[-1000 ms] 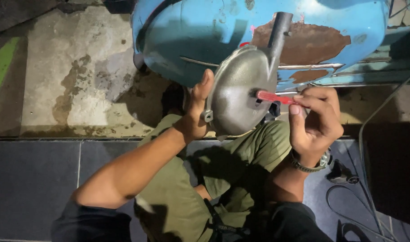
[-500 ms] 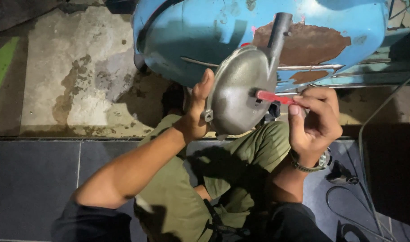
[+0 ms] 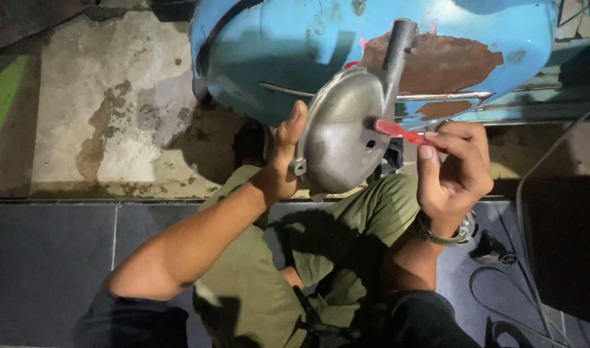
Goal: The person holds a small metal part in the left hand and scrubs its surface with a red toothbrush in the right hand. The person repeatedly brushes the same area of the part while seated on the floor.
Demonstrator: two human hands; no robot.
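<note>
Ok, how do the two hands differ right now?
The left hand grips the rim of the grey metal cover, thumb pointing up; the right hand pinches a red-handled tool whose tip meets the cover's face. The right wrist wears a metal watch; the left wrist is bare. Both are raised in front of the blue panel.

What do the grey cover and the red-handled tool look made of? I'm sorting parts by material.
The grey cover in the left hand looks like cast metal, perhaps aluminium: a dull, matte grey sheen with soft highlights. The red-handled tool in the right hand seems to have a translucent plastic handle, since light glows through the red. Its working end is hidden.
</note>
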